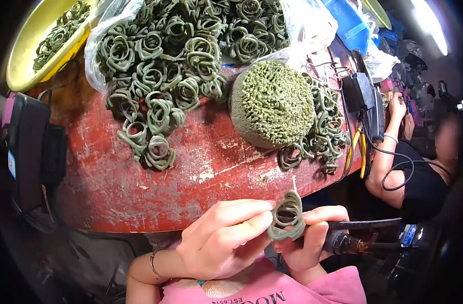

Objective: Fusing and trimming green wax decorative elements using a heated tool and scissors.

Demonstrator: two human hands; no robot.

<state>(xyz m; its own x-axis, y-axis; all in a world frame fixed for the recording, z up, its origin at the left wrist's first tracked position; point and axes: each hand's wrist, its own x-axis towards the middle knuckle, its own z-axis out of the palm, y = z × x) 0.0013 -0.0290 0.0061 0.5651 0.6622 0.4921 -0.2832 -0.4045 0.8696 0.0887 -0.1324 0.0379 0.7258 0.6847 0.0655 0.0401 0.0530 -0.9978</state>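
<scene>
1. Two bare hands hold one green spiral coil (286,223) between them, in front of the pink shirt (312,289) and just off the near edge of the red table (155,202).
2. The left hand (224,235) pinches the coil's left side with its fingertips; the right hand (305,253) has thumb and forefinger at its right side, the other fingers partly hidden.
3. A dark rod-shaped tool (343,243) with a ribbed collar lies just beside the right hand; whether that hand grips it, I cannot tell.
4. Squeezing too hard from both sides could flatten the loops, and uneven pulling could stretch them out of line.
5. If one pinch loosened, the coil could twist or drop into the wearer's lap; its thin pale tip (294,183) looks easy to bend by a careless knock.
6. The tip points away from the wearer, toward the rough-topped green cylindrical block (272,104).
7. The coil's long axis seems to run roughly the same way, its open loops facing up; exact tilt is unclear.
</scene>
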